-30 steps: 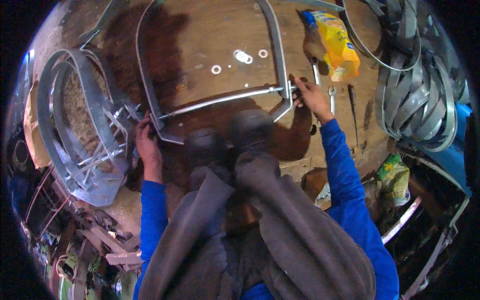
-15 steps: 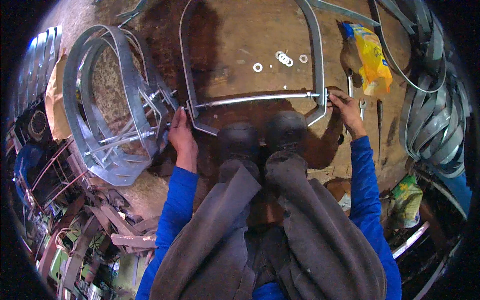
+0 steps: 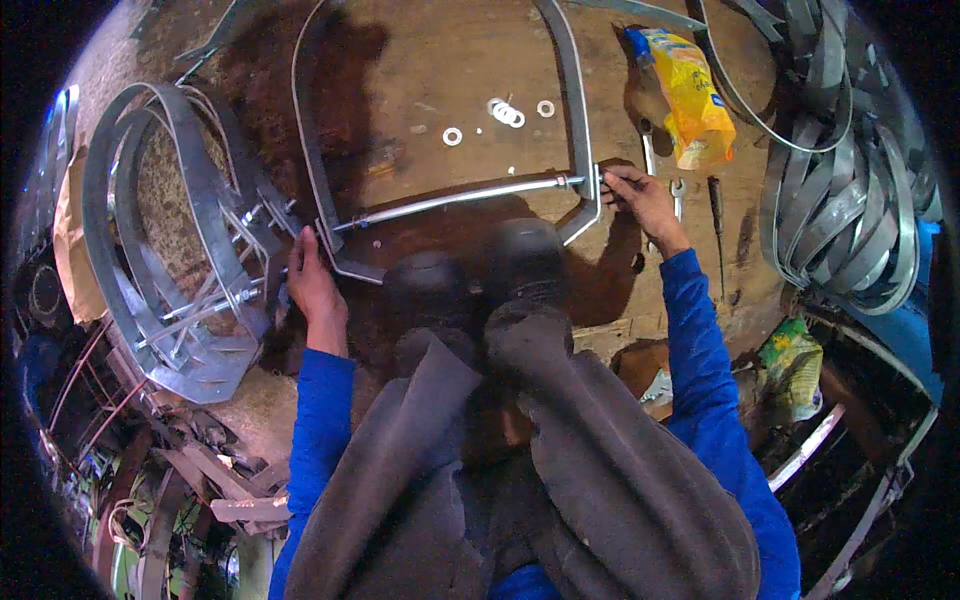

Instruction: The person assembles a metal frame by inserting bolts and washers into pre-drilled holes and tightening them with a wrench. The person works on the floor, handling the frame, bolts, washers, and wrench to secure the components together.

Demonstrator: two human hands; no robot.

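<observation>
On the wooden board: one bent grey metal frame, open end toward a pair of dark shoes; one silver rod, spanning the frame's two limbs.

Hands, two: right hand, fingertips pinching the rod's right end outside the frame; left hand, fingers extended, just beside the frame's left corner, grip impossible to tell.

Containers: one yellow-and-blue plastic bag, lying on its side right of the frame, contents hidden; one green-and-yellow bag, lower right, contents not visible.

Loose pieces: pale washers, several overlapping, others apart, between the limbs; two spanners and a slim dark tool, near the right hand.

Left: rod-braced metal bands. Far right: heaped metal straps.
</observation>
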